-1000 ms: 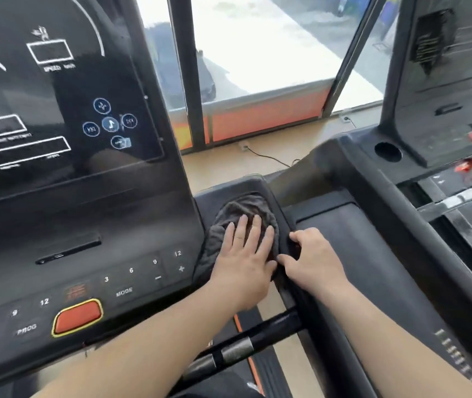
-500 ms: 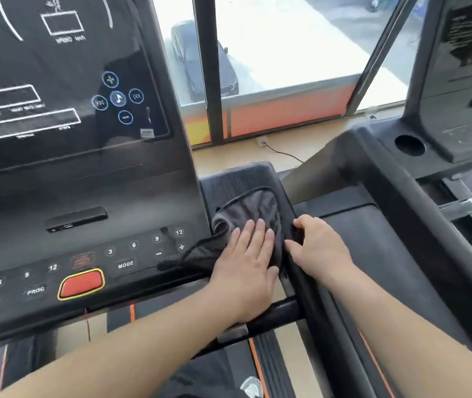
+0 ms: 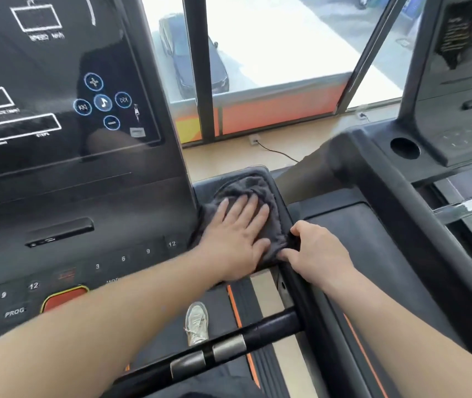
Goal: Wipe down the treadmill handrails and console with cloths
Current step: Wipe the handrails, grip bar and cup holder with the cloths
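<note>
The left hand (image 3: pixel 236 239) lies flat, fingers straight and spread, pressing a grey cloth (image 3: pixel 246 186) onto the tray (image 3: pixel 257 172) at the console's right end. Just at its 3 o'clock, the right hand (image 3: pixel 319 254) is curled over the top of the rail (image 3: pixel 315 326), thumb touching the cloth's right edge. It seems to grip the rail, though some cloth may be caught in the pinch.

The console (image 3: pixel 71 196) stands at 9 o'clock, with the number keys (image 3: pixel 148 251) close beside the left wrist and a red button (image 3: pixel 65 298) at 8 o'clock. A crossbar (image 3: pixel 257 333) runs across at 6 o'clock, with a shoe (image 3: pixel 197 323) on the belt beneath.

The likely trouble is a wide leftward stroke: the forearm or cloth could press a key and start the belt under that foot. A loose palm could also let the cloth slide off the tray's near edge onto the belt.
</note>
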Demonstrator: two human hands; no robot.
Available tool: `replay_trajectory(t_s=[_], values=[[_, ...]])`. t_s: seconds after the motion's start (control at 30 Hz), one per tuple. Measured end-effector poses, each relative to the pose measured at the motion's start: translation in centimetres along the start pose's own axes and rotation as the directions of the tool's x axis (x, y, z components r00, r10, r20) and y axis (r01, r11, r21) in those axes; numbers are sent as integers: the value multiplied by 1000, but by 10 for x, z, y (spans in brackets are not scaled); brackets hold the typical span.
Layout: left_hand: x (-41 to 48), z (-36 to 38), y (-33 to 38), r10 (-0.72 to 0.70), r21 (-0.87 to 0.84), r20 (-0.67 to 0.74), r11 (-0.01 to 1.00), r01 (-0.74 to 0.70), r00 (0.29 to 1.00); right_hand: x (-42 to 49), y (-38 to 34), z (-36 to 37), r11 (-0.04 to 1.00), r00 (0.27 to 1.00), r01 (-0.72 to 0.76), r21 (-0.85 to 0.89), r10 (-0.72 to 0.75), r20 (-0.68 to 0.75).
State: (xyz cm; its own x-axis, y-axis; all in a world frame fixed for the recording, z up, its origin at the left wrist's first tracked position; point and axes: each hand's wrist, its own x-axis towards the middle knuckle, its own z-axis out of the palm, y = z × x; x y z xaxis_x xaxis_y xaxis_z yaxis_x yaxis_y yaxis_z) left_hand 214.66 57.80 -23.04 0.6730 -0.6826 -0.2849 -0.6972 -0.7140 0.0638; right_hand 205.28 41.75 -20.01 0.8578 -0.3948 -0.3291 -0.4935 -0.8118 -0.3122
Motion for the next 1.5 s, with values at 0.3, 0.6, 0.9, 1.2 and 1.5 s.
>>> replay_trajectory(t_s=[0.3, 0.6, 0.9, 1.2, 1.5], values=[[-12, 8, 22, -44, -79, 5, 996, 44, 999, -12, 8, 12, 994, 997, 49, 96, -42, -70], [29, -8, -14, -156, -4, -62, 988, 156, 986, -12, 11, 18, 992, 996, 43, 121, -32, -87], [34, -33, -48, -30, 162, 15, 986, 27, 999, -3, 10, 1, 990, 1000, -17, 137, 19, -14], [-16, -13, -20, 183, 128, 14, 975, -183, 983, -4, 5, -2, 990, 999, -51, 135, 52, -4], [-44, 18, 7, 0, 75, -81, 997, 6, 997, -10, 6, 5, 993, 998, -30, 114, 36, -55]])
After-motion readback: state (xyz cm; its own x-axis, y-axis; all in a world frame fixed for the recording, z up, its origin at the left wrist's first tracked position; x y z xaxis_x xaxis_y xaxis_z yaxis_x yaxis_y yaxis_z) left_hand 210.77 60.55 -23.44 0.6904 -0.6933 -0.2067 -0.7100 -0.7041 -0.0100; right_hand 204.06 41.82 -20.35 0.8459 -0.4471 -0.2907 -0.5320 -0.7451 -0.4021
